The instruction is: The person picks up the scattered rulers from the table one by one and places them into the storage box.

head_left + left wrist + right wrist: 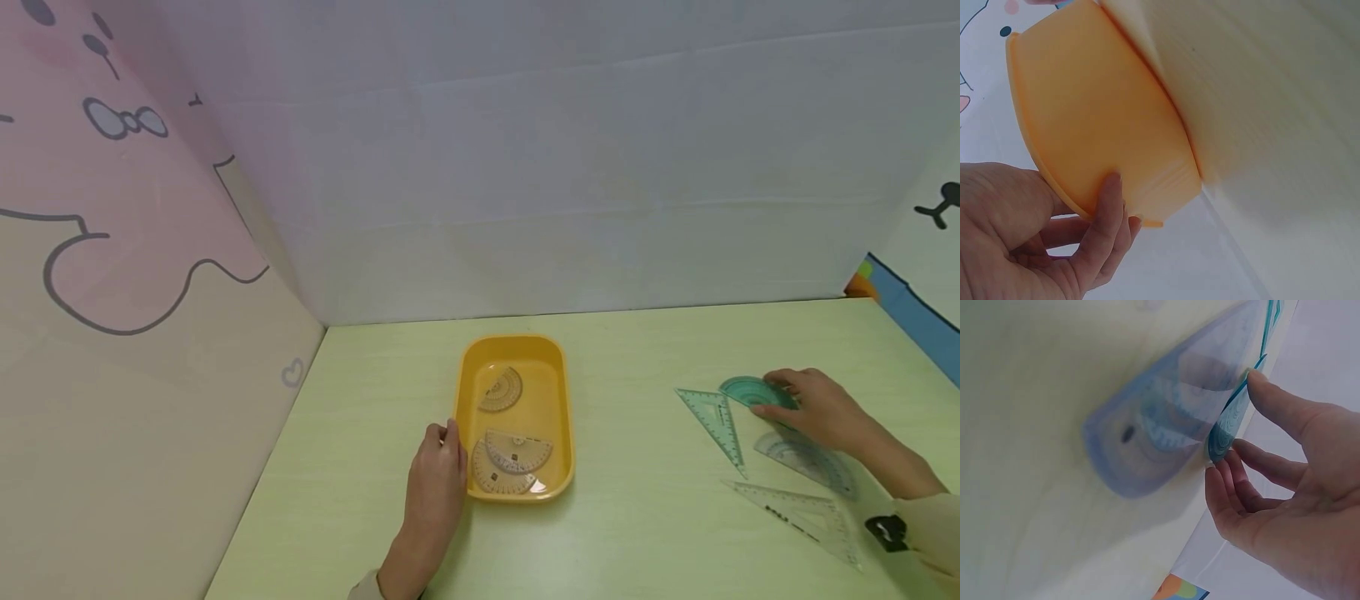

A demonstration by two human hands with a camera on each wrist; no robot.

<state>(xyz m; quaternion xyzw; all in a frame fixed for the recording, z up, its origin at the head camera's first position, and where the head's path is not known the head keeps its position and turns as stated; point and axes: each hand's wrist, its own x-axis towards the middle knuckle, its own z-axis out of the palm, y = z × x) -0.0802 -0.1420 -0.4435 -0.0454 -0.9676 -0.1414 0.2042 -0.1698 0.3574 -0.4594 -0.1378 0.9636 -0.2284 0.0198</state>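
My left hand [437, 475] grips the left rim of a yellow plastic tray [568, 417]. In the left wrist view its fingers [1107, 209] lie against the outer wall. Inside the tray are three clear protractors: one single protractor [501, 390] farther back and two overlapping at the near end, the upper protractor [519, 450] partly covering the other. Over on the right, my right hand [821, 408] pinches a green protractor [741, 390] between thumb and fingers; the right wrist view shows this protractor [1227, 428] tilted, its straight edge at the thumb.
Left of the green protractor lies a green set square [716, 421]. A clear protractor [806, 462] rests just below the right hand, and a clear set square [802, 517] is nearer the front. A white curtain [525, 208] backs the pale green table [360, 417].
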